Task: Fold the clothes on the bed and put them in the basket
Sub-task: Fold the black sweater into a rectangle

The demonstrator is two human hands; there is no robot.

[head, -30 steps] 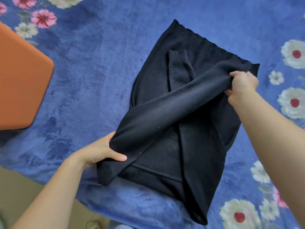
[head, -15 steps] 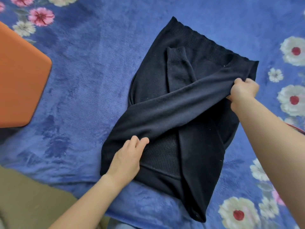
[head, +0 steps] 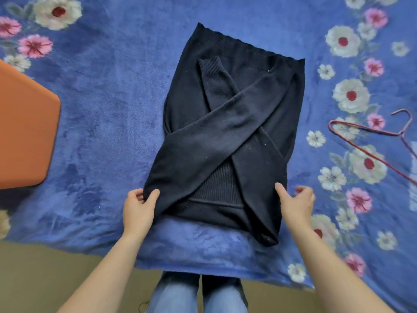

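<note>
Sweater [head: 225, 123] w/ crossed sleeves, L hand [head: 138, 211] pinching near corner, R hand [head: 295, 205] spread; hanger [head: 400, 133] cut off

One head-worn wide-angle view, looking steeply down from over the near edge of the bed [head: 108, 136]; dark sweater [head: 225, 132] centred, close below.

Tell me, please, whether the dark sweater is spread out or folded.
Partly folded: the sweater has both sleeves crossed over its body, but lies full length.
</note>
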